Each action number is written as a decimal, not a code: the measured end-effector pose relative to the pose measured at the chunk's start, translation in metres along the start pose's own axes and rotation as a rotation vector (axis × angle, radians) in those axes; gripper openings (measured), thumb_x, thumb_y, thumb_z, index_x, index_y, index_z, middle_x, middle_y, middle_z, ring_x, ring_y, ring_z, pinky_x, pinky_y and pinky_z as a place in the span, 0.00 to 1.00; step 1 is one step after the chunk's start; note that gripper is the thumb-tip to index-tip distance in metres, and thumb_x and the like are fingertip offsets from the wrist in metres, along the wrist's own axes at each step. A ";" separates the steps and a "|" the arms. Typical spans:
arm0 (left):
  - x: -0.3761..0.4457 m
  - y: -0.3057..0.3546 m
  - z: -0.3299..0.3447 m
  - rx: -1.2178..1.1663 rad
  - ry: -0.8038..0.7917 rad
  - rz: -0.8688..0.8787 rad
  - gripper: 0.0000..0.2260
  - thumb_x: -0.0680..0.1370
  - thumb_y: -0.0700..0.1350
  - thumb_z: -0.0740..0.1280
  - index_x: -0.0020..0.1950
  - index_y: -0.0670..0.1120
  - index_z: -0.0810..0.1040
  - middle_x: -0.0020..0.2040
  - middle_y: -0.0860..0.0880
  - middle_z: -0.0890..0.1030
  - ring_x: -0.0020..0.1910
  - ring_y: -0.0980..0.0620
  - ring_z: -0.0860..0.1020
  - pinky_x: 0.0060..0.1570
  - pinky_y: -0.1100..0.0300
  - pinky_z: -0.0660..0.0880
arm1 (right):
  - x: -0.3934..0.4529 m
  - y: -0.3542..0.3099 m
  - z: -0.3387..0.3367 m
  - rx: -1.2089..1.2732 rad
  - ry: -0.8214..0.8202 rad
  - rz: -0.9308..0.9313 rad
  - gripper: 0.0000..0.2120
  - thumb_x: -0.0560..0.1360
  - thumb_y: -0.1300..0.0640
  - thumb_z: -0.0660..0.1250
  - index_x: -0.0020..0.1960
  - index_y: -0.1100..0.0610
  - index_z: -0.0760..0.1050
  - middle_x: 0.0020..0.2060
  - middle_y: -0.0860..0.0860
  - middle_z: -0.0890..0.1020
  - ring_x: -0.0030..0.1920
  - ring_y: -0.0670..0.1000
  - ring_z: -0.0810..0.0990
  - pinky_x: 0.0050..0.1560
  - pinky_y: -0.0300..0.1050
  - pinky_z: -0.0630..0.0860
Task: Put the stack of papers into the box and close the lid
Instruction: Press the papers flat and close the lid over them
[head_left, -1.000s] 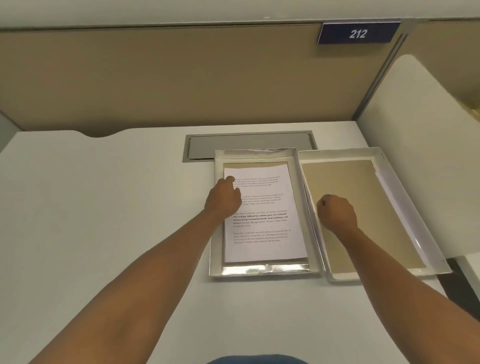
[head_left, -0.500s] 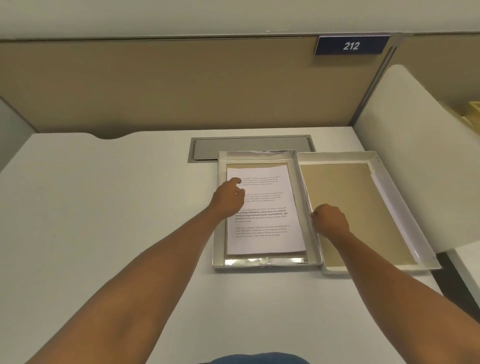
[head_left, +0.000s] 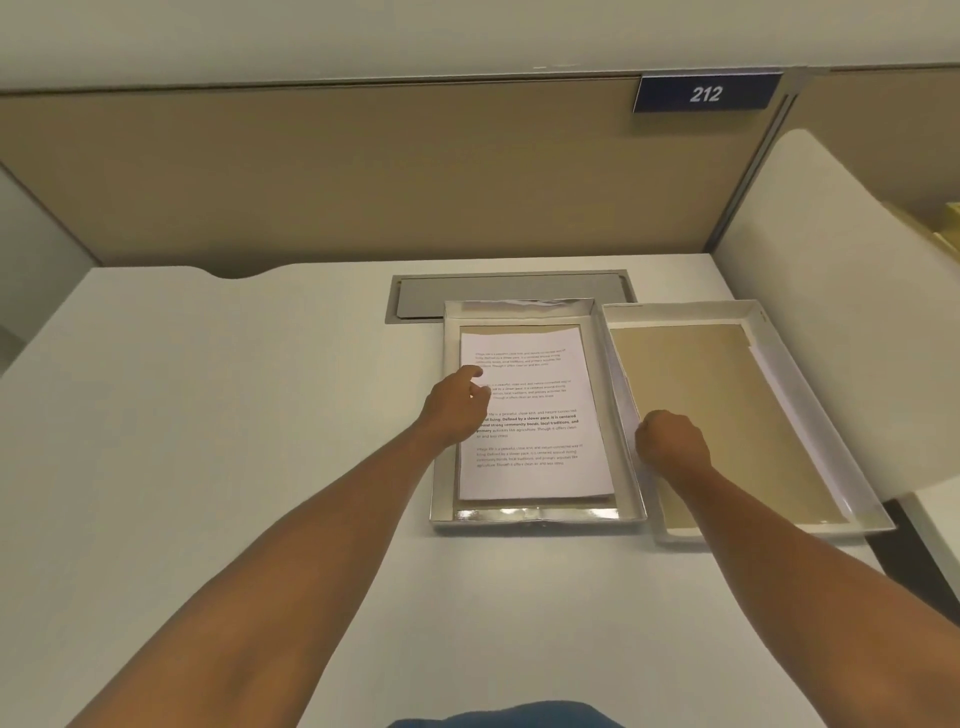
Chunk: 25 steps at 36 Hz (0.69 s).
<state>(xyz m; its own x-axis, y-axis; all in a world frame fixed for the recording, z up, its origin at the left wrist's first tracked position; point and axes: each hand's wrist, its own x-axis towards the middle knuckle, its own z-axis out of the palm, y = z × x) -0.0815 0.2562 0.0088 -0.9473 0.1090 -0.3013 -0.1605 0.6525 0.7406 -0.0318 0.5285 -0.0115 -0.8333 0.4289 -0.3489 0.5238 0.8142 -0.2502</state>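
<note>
The stack of printed white papers (head_left: 535, 415) lies flat inside the shallow silver-lined box (head_left: 535, 514) at the middle of the desk. My left hand (head_left: 457, 405) rests on the stack's left edge, fingers loosely bent and the forefinger stretched forward, holding nothing. The white lid (head_left: 810, 415) lies upside down right beside the box, its tan inside facing up. My right hand (head_left: 672, 441) is curled into a fist over the lid's left wall, the fingers closed on that wall next to the box.
A grey cable flap (head_left: 509, 291) is set in the white desk (head_left: 208, 415) just behind the box. A tan partition (head_left: 363, 182) with a blue "212" sign (head_left: 706, 93) stands at the back. A white panel (head_left: 831, 312) rises at the right.
My right hand has moved from the inside of the lid to its left wall and closed there. My left hand has stayed on the papers.
</note>
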 end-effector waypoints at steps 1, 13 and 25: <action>-0.001 0.000 0.000 0.005 0.000 0.003 0.20 0.83 0.48 0.59 0.74 0.47 0.66 0.67 0.45 0.76 0.60 0.45 0.76 0.62 0.48 0.77 | -0.001 0.000 -0.002 -0.013 0.008 -0.005 0.12 0.78 0.64 0.56 0.52 0.64 0.77 0.47 0.58 0.82 0.39 0.57 0.74 0.42 0.43 0.70; -0.008 0.015 0.001 -0.031 0.013 0.032 0.19 0.83 0.48 0.58 0.75 0.48 0.66 0.66 0.44 0.76 0.56 0.47 0.76 0.55 0.55 0.75 | -0.015 -0.025 -0.072 -0.042 0.436 -0.217 0.07 0.77 0.67 0.59 0.51 0.68 0.74 0.48 0.65 0.81 0.44 0.64 0.79 0.40 0.49 0.69; -0.008 0.047 -0.010 -0.311 0.005 -0.031 0.19 0.82 0.48 0.59 0.73 0.48 0.68 0.59 0.47 0.77 0.54 0.46 0.79 0.55 0.51 0.79 | -0.068 -0.056 -0.182 0.310 0.706 -0.446 0.16 0.81 0.56 0.53 0.50 0.64 0.76 0.46 0.61 0.81 0.44 0.60 0.75 0.43 0.49 0.69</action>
<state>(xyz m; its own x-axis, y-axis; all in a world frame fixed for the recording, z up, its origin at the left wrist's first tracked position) -0.0845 0.2785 0.0524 -0.9418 0.0889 -0.3243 -0.2656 0.3945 0.8796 -0.0363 0.5251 0.1911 -0.8320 0.3222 0.4517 0.0640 0.8644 -0.4987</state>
